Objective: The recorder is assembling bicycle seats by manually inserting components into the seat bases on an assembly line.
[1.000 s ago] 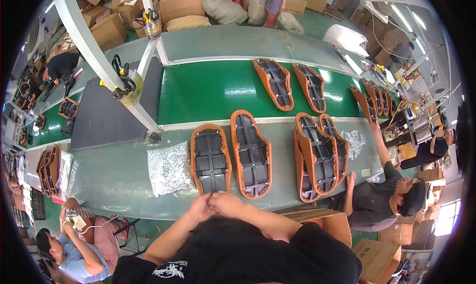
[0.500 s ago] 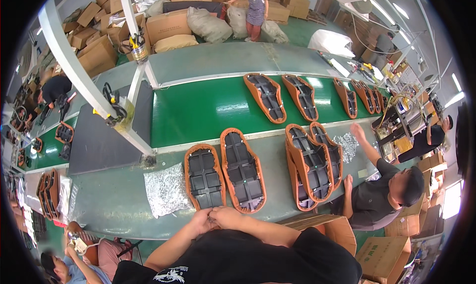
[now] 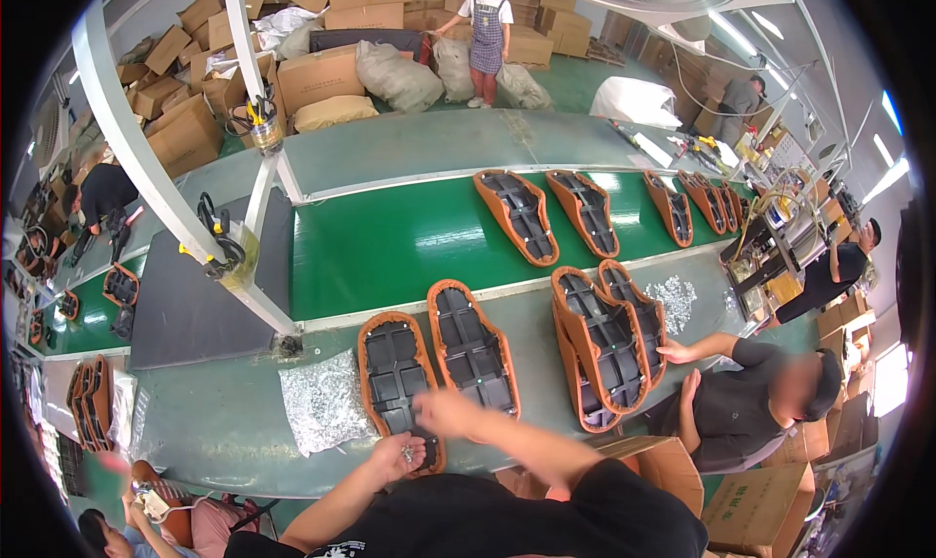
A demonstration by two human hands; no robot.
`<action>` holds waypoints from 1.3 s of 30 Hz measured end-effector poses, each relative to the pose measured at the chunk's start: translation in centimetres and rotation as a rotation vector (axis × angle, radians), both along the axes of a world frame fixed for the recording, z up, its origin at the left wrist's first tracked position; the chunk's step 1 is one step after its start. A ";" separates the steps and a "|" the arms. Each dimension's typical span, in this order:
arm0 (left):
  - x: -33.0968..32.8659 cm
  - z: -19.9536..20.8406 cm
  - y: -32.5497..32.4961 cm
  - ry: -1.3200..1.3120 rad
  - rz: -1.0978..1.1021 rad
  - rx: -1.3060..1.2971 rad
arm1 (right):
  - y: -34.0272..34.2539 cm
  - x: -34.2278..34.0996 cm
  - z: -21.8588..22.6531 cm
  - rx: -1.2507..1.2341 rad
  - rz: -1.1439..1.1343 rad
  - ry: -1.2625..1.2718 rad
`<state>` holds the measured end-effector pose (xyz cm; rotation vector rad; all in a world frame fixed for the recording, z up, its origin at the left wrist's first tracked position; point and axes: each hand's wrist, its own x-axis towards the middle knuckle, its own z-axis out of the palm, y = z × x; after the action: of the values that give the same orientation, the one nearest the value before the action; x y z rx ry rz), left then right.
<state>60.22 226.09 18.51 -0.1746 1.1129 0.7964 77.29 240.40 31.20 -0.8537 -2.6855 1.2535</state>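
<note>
My left hand is cupped palm-up around some small silvery metal pieces, low over the near end of an orange-rimmed panel with a black ribbed back. My right hand is above the same panel, near its right edge, blurred by motion. Its fingers cannot be made out, nor whether they pinch anything. A second such panel lies to the right of the first. Left of them is a bag or sheet heaped with small silvery pieces.
A co-worker sits at the right, one hand at a stack of panels. Loose silvery pieces are scattered beyond that stack. More panels lie on the green belt. A white post stands at left; an open carton is beside me.
My hands were together at my body; now they are apart, the right one moved forward over the panel. The co-worker's hand has drawn back from the scattered pieces to the stacked panels.
</note>
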 end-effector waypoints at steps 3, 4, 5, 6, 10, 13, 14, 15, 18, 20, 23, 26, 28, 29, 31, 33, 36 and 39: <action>-0.6 0.0 -0.3 -0.029 -0.028 -0.025 | 10.6 -2.7 3.3 0.304 -0.166 -0.068; -0.9 0.2 -0.8 -0.034 -0.038 -0.031 | 13.5 -4.2 7.1 0.252 -0.222 -0.121; -1.1 0.6 -1.0 -0.037 -0.053 -0.035 | 16.7 -5.8 10.2 0.366 -0.207 -0.207; -1.2 0.9 -1.2 -0.037 -0.051 -0.034 | 19.2 -7.0 13.3 0.357 -0.242 -0.272; -1.3 1.7 -1.4 -0.062 -0.046 0.000 | 30.1 -12.2 18.3 0.542 -0.281 -0.353; -2.0 1.1 -2.2 -0.068 0.023 0.005 | 33.0 -16.4 22.8 0.449 -0.322 -0.390; -2.3 0.9 -2.4 -0.068 0.068 -0.001 | 33.7 -17.5 23.4 0.452 -0.346 -0.357; -2.7 0.7 -2.5 -0.072 0.072 -0.004 | 34.3 -18.3 23.9 0.450 -0.341 -0.360; -3.2 0.0 -3.4 -0.095 0.121 -0.014 | 34.8 -20.9 24.9 0.460 -0.393 -0.368; -3.4 -0.6 -3.5 -0.062 0.121 0.013 | 35.5 -22.1 25.4 0.417 -0.411 -0.397; -3.7 -1.3 -3.4 -0.076 0.110 0.017 | 36.2 -23.3 25.6 0.447 -0.423 -0.407; -3.8 -1.2 -3.3 -0.061 0.114 0.009 | 36.6 -24.4 25.5 0.457 -0.437 -0.438; -3.6 -1.1 -2.8 -0.063 0.119 0.003 | 37.2 -24.3 25.4 0.468 -0.381 -0.423; -3.7 -1.1 -2.5 -0.063 0.120 -0.001 | 37.6 -24.2 25.4 0.480 -0.328 -0.407; -3.8 -1.0 -1.9 -0.075 0.109 0.011 | 38.3 -24.0 24.6 0.501 -0.383 -0.413; -4.1 -1.1 -2.1 -0.074 0.131 0.033 | 37.5 -25.1 24.3 0.535 -0.410 -0.396; -4.0 -1.2 -1.3 -0.035 0.118 0.036 | 36.9 -23.7 22.8 0.586 -0.325 -0.375; -3.6 -1.4 -0.9 -0.023 0.123 0.038 | 34.6 -21.1 20.4 0.612 -0.232 -0.346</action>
<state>56.67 225.23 17.16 -0.2211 1.0724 0.9224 56.22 274.98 51.59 -1.3031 -2.8323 0.2134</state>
